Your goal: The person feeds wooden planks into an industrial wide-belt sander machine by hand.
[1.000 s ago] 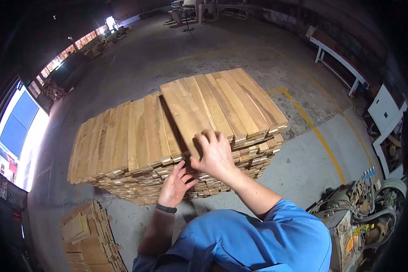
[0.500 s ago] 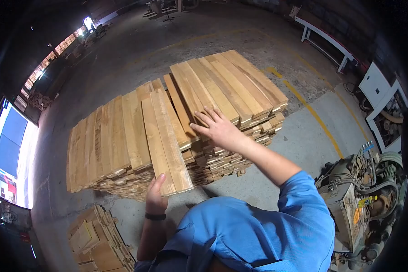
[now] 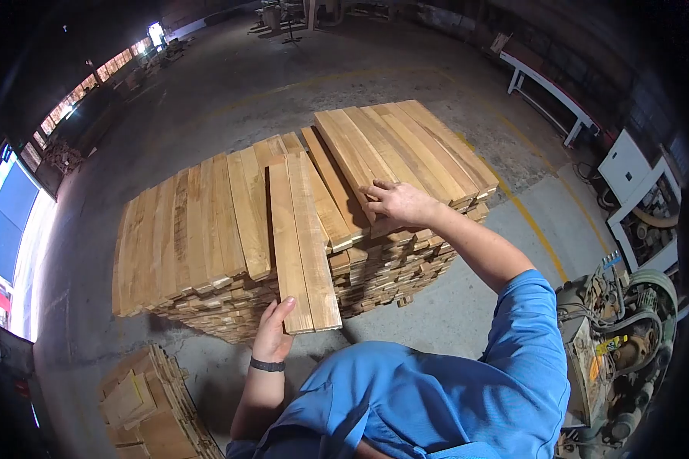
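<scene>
1. Your left hand (image 3: 272,334) grasps two boards (image 3: 302,243) near one end, thumb on top, fingers mostly hidden beneath.
2. They lie over the stack (image 3: 185,226), long axis running away from you, near ends overhanging.
3. Your right hand (image 3: 403,205) meets the raised row (image 3: 413,149); whether it grips, you cannot tell.

Above the flat left half of the pile (image 3: 184,229), a hand could pass freely as far as the pair of boards (image 3: 302,237) in the left fingers (image 3: 283,309), which juts past the near edge. Farther right, the raised boards (image 3: 409,149) form a step, the right fingers (image 3: 377,190) at its near end. Floor (image 3: 467,306) gives room before the machine (image 3: 628,344); a low stack (image 3: 142,398) obstructs near left.
</scene>
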The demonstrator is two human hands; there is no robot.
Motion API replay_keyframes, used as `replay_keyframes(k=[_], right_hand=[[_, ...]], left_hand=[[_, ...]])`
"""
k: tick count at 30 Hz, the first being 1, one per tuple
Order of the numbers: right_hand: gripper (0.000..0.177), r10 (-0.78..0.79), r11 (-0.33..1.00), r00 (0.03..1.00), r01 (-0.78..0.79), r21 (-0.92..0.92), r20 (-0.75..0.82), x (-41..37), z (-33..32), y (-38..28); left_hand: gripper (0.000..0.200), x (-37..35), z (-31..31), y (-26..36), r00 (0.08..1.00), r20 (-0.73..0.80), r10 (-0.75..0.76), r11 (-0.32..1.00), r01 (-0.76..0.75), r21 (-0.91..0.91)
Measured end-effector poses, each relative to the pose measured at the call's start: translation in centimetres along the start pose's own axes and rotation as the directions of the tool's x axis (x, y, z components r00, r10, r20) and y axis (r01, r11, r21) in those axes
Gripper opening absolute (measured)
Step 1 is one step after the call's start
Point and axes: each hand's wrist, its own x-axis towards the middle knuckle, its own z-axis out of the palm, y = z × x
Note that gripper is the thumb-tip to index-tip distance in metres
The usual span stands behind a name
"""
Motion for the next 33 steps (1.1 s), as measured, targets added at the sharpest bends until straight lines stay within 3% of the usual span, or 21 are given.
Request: replay_keyframes(k=[6, 9, 13, 15, 16, 17, 18, 19, 21, 23, 24, 25, 26, 28, 29, 31, 33], right_hand=[[0.039, 0.000, 1.000, 0.998, 0.001, -0.008, 0.059, 0.5, -0.9, 0.5], [0.036, 0.004, 1.000, 1.000, -0.004, 0.013, 0.002, 0.8, -1.5, 0.6], [0.029, -0.003, 0.997, 0.996, 0.011, 0.082, -0.092, 1.4, -1.9, 1.4], [0.021, 0.132, 0.976, 0.987, -0.114, 0.184, -0.091, 1.8, -4.1, 1.9], [0.011, 0.078, 0.980, 0.934, -0.008, 0.199, -0.349, 2.0, -3.8, 3.9], [0.007, 0.392, 0.827, 0.838, -0.140, 0.545, -0.380, 2.1, -5.0, 6.7], [0.009, 0.356, 0.912, 0.753, -0.151, 0.382, -0.552, 2.7, -9.8, 6.0], [0.018, 0.362, 0.917, 0.768, -0.189, 0.352, -0.528, 2.7, -12.9, 5.6], [0.040, 0.323, 0.943, 0.806, -0.228, 0.243, -0.497, 2.8, -14.4, 5.3], [0.051, 0.313, 0.950, 0.858, -0.285, 0.129, -0.408, 2.3, -14.1, 5.6], [0.055, 0.332, 0.943, 0.888, -0.314, 0.107, -0.318, 2.0, -13.1, 5.9], [0.060, 0.399, 0.913, 0.871, -0.348, 0.213, -0.285, 1.6, -12.0, 5.8], [0.068, 0.548, 0.795, 0.832, -0.486, 0.363, -0.086, 1.2, -11.1, 5.3], [0.087, 0.607, 0.625, 0.767, -0.621, 0.473, 0.205, 0.9, -7.5, 5.1], [0.089, 0.579, 0.619, 0.773, -0.625, 0.475, 0.261, 0.9, -6.1, 4.7], [0.086, 0.610, 0.601, 0.759, -0.631, 0.491, 0.229, 1.2, -2.6, 3.5], [0.084, 0.605, 0.642, 0.783, -0.588, 0.492, 0.147, 2.1, -0.6, 2.4]], left_hand=[[0.036, 0.7, -0.9, -0.4, 0.998, 0.068, -0.006, 0.999, 0.008, -0.033], [0.036, 0.6, -0.8, -0.5, 0.999, 0.049, 0.000, 1.000, 0.001, -0.021], [0.031, 0.2, -0.7, -0.3, 0.999, -0.028, 0.032, 0.999, -0.032, 0.001], [0.028, 0.0, -1.6, 0.0, 0.992, -0.116, 0.056, 0.998, -0.051, 0.044], [0.023, -0.9, -1.0, 1.4, 0.978, -0.190, 0.081, 0.995, -0.068, 0.071], [0.022, 0.0, -3.3, 1.4, 0.973, -0.204, 0.103, 0.995, -0.098, 0.036], [0.019, 0.1, -5.6, 2.2, 0.978, -0.177, 0.106, 0.994, -0.103, 0.027], [0.018, 0.1, -7.4, 2.8, 0.982, -0.149, 0.112, 0.994, -0.110, 0.022], [0.043, -0.8, -9.3, 3.5, 0.951, -0.026, 0.307, 0.871, -0.269, 0.410], [0.059, -0.6, -9.6, 3.8, 0.954, 0.021, 0.299, 0.851, -0.277, 0.446], [0.060, -1.0, -8.4, 4.4, 0.978, -0.014, 0.206, 0.932, -0.192, 0.307], [0.060, -1.2, -7.4, 4.6, 0.993, -0.035, 0.111, 0.982, -0.105, 0.155], [0.054, -1.3, -6.8, 4.3, 0.990, -0.057, 0.129, 0.983, -0.121, 0.140], [0.042, -1.5, -5.8, 3.6, 0.982, -0.107, 0.156, 0.983, -0.145, 0.109], [0.042, -1.8, -5.3, 3.9, 0.981, -0.071, 0.179, 0.960, -0.159, 0.229], [0.043, -2.2, -4.1, 5.3, 0.976, 0.006, 0.216, 0.866, -0.195, 0.460], [0.044, -2.4, -3.3, 5.8, 0.980, 0.018, 0.197, 0.841, -0.178, 0.511]])
